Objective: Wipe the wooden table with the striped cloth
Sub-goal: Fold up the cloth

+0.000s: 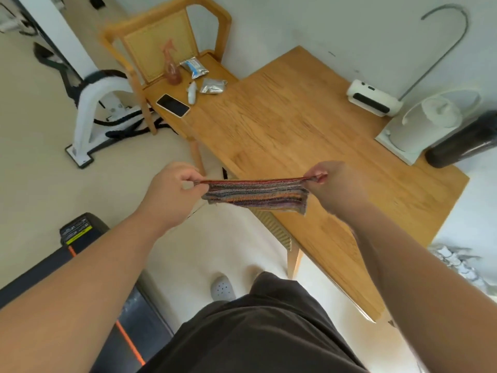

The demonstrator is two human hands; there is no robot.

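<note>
cream floor runs under a wooden table [295,125] that stands along a pale wall. well to the left of the table, nearest me, lies a dark treadmill [80,254] with an orange line. farther off on that same side stands a white machine frame [88,103] with black cables at its foot. at the table's far left end a cane-backed chair [166,36] is pushed up close. on the wood there, where i cannot tell seat from table top, are a reddish spray bottle [172,68], a blue-and-white packet [194,67], a silver packet [213,86], a small white gadget [191,92] and a phone [173,105] lying screen up.

my left hand [172,189] is off the table's near edge, over the floor, thumb and curled fingers pinching one top corner of the striped cloth [255,195]. the cloth hangs in the air, pulled taut along its top edge, crossing the table's near edge and not lying on the top. my right hand [336,184] is over the table's near part, its fingers bunched tight on the other top corner.

at the table's right end, by the wall, sit a white boxy appliance [373,99], a white round appliance [425,122] on a square base and a dark cylinder [462,141].
</note>
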